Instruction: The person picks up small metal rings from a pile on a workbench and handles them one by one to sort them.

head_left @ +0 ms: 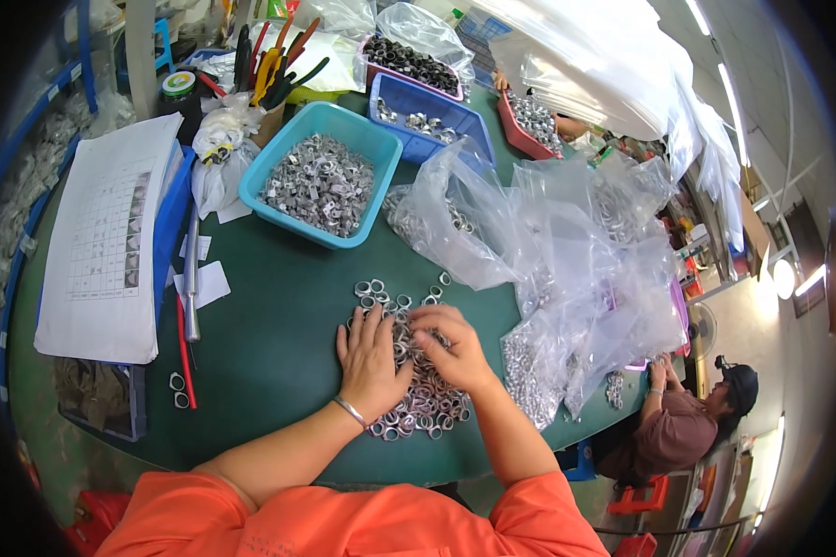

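Hands (372, 371) (460, 353) apart on metal rings (429, 399), right grip unclear, open tabletop (269, 334) leftward, near edge (390, 482) close.

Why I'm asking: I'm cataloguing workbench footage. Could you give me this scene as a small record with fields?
Surface: dark green tabletop
Centre: loose pile of small silver metal rings
Left hand: palm down, fingers extended over the pile's left side
Right hand: fingers curled at the pile; any grip on a ring is unclear
Beyond pile, leftward: teal rectangular plastic basin of small silver metal parts
Right of pile: clear plastic bags
Far left: white paper sheets with a printed table
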Demonstrator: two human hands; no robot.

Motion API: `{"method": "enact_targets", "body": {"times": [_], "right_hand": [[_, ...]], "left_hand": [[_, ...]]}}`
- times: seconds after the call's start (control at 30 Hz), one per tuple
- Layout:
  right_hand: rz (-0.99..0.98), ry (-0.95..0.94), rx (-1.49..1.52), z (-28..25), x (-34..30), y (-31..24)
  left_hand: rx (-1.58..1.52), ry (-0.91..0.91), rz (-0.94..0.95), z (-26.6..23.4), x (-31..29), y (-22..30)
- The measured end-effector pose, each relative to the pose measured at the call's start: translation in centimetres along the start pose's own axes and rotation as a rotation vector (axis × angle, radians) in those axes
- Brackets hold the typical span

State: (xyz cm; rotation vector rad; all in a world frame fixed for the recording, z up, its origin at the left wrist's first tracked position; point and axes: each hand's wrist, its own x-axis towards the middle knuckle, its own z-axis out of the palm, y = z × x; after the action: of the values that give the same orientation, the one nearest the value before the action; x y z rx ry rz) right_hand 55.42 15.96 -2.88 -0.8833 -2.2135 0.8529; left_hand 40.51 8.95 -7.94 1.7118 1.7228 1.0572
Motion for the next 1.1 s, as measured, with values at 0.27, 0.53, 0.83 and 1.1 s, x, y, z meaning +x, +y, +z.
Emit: {"method": "enact_targets", "body": {"times": [0.27,0.53,0.83,1.1], "right_hand": [[0.240,0.056,-0.221,0.5,-0.1,5.0],[0.160,0.012,-0.130,-0.7,3.4,8.5],[0.490,-0.359,0.286,-1.3,4.2,5.5],[0.364,0.009,0.107,0.1,7.1,8.4]], "left_hand": [[0.011,0.020,0.028,0.1,0.1,-0.1],[-0.045,0.113,0.003,-0.1,0.5,-0.8],[-0.176,0.144,-0.097,0.2,1.2,-1.4],[-0.242,0.201,-0.109,0.3,1.7,-1.0]]}}
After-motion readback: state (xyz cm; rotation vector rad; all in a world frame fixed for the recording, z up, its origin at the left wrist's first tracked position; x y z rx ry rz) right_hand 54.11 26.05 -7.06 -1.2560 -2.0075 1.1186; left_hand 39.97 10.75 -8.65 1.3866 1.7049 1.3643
